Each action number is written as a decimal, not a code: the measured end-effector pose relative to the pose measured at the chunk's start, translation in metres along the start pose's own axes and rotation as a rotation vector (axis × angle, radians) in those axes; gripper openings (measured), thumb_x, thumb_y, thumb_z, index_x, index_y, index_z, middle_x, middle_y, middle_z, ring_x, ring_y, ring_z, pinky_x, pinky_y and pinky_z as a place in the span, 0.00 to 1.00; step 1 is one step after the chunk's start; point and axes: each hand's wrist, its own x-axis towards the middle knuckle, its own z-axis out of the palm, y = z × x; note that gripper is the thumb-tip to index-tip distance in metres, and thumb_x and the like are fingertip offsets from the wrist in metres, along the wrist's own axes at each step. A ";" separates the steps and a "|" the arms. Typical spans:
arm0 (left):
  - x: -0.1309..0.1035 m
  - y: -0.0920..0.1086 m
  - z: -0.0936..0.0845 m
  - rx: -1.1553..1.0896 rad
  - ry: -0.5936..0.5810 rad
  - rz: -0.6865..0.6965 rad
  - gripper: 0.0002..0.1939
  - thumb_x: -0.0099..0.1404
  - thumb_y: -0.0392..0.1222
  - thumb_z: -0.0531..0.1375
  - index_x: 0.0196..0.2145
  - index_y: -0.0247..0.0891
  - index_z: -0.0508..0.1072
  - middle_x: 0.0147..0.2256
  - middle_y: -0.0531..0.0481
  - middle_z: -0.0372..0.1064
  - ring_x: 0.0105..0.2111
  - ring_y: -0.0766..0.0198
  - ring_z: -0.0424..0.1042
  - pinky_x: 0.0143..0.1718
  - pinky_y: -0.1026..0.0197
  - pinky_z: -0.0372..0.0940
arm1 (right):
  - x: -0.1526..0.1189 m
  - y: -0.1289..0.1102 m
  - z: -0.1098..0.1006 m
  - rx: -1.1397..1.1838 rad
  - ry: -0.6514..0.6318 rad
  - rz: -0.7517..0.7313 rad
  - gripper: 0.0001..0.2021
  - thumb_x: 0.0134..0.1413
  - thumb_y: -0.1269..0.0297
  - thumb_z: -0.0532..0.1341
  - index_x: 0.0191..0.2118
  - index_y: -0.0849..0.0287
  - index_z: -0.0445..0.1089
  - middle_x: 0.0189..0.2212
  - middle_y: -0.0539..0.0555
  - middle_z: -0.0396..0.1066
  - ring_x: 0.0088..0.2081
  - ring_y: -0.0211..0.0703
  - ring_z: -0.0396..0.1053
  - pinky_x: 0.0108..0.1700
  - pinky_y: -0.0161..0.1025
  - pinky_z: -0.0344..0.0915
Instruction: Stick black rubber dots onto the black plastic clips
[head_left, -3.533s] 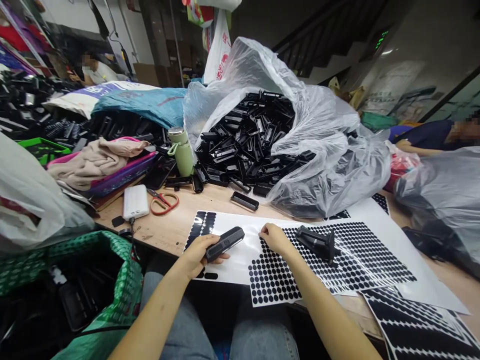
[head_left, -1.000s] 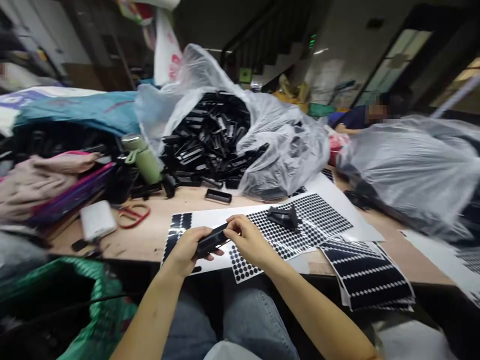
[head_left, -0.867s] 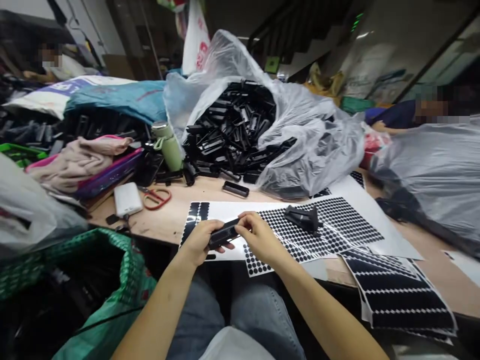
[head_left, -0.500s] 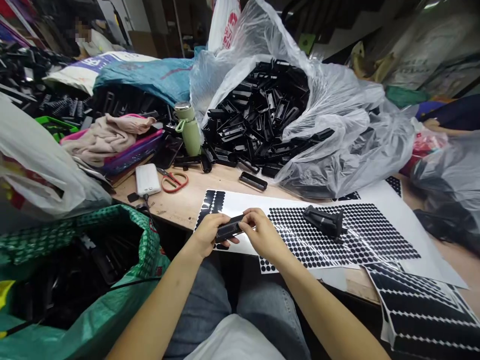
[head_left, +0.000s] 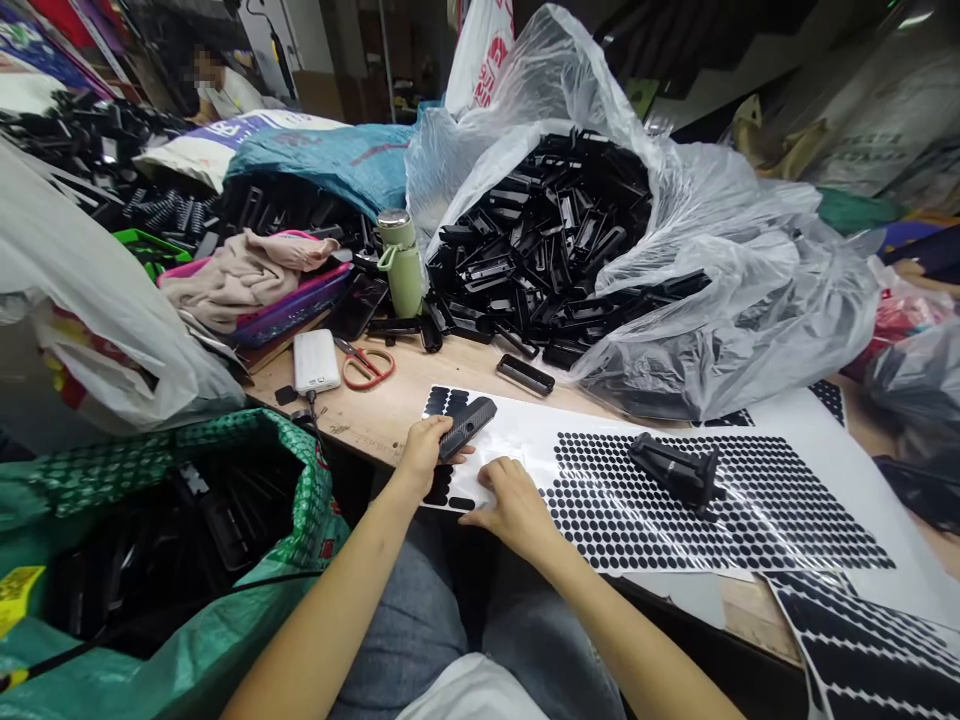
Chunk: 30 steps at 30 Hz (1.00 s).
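In my left hand, fingers closed round one end, is an elongated black plastic part with a textured face and a small hole. It is tilted over the left end of a white sheet with black oval stickers. My right hand rests at the near edge of that sheet, its fingers curled and the thumb apart from them; nothing shows between them. Right of it lies a sheet of round black stickers, with a black moulded plastic piece on top.
A clear plastic bag spills black plastic parts onto the table. Red-handled scissors, a white power bank and a green flask stand or lie to the left. A green sack holds black parts. A person sits far back.
My hands have parted. The left has turned the black part so its textured face shows, while the right has come off it down to the sheet's near edge. The view has shifted slightly left.
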 end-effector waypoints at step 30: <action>-0.005 -0.005 -0.005 -0.099 0.001 -0.034 0.05 0.60 0.35 0.52 0.31 0.31 0.65 0.25 0.41 0.73 0.21 0.58 0.74 0.17 0.64 0.66 | -0.025 -0.034 0.023 0.470 0.341 0.198 0.01 0.55 0.67 0.52 0.34 0.56 0.60 0.31 0.53 0.67 0.33 0.44 0.64 0.37 0.41 0.59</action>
